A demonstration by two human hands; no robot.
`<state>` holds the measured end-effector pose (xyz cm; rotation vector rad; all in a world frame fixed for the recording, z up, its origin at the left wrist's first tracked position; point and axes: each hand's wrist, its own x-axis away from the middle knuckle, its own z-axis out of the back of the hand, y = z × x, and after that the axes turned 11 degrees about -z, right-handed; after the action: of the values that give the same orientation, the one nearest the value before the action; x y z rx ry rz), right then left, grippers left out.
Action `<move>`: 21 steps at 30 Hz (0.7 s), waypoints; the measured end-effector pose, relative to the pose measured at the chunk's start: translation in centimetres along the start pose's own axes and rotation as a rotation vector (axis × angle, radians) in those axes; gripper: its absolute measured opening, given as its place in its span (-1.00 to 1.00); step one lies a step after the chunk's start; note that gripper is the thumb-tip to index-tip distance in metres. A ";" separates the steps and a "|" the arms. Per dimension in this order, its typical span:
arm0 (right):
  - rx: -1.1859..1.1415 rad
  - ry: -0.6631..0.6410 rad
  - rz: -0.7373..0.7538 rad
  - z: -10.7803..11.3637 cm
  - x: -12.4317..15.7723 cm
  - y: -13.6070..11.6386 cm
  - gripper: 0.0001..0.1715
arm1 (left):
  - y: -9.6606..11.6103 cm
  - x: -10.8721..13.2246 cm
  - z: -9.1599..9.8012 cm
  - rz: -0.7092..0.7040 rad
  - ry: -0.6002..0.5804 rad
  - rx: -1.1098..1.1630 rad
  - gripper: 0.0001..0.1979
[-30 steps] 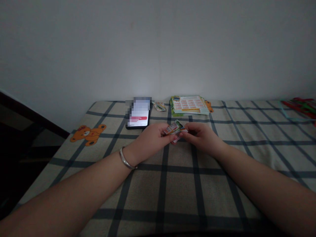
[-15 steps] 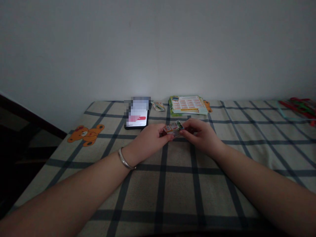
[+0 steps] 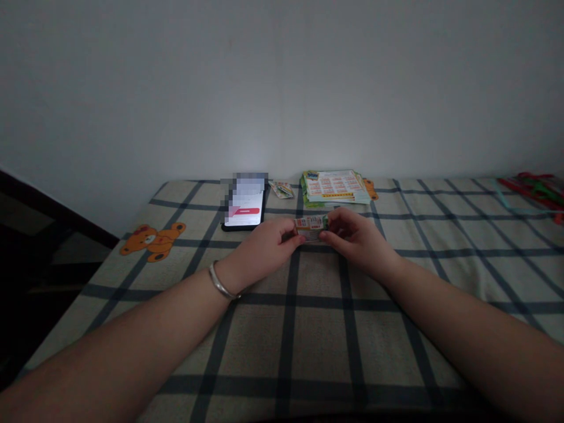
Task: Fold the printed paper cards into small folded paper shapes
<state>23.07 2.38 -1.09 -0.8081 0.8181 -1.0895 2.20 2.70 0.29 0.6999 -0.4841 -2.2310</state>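
Note:
A small folded piece of printed paper [image 3: 312, 228] is held between my two hands above the checked cloth. My left hand [image 3: 274, 242], with a silver bangle at the wrist, pinches its left end. My right hand [image 3: 359, 236] grips the right end between thumb and fingers. Behind them lies a stack of printed sheets [image 3: 335, 185] with green edges. A small folded paper piece [image 3: 282, 189] rests between that stack and a lit phone [image 3: 247, 202].
The checked tablecloth [image 3: 317, 329] reaches back to a pale wall. An orange bear figure [image 3: 154, 241] is near the table's left edge. Red and green items [image 3: 540, 191] lie at the far right. A dark area is beyond the left edge.
The folded paper between my hands has turned from a slant to nearly level, its printed face more toward me. My left hand has shifted slightly left and up.

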 end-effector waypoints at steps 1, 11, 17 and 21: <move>0.009 -0.004 -0.001 0.0 0.0 0.0 -0.85 | 0.1 0.0 0.0 -0.022 -0.008 -0.048 -0.88; 0.061 0.015 0.050 0.3 -0.1 -0.1 -0.84 | 0.1 0.4 0.0 -0.159 -0.044 -0.142 -0.83; 0.210 -0.012 0.205 0.7 0.2 -0.5 -0.88 | 0.5 0.5 0.0 -0.184 0.078 0.016 -0.84; 0.279 -0.032 0.234 0.6 0.4 -0.7 -0.87 | 0.7 0.5 0.2 -0.264 0.108 -0.035 -0.91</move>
<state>23.36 1.87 -0.24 -0.4810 0.6958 -0.9528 2.15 1.85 0.69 0.9052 -0.3131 -2.4234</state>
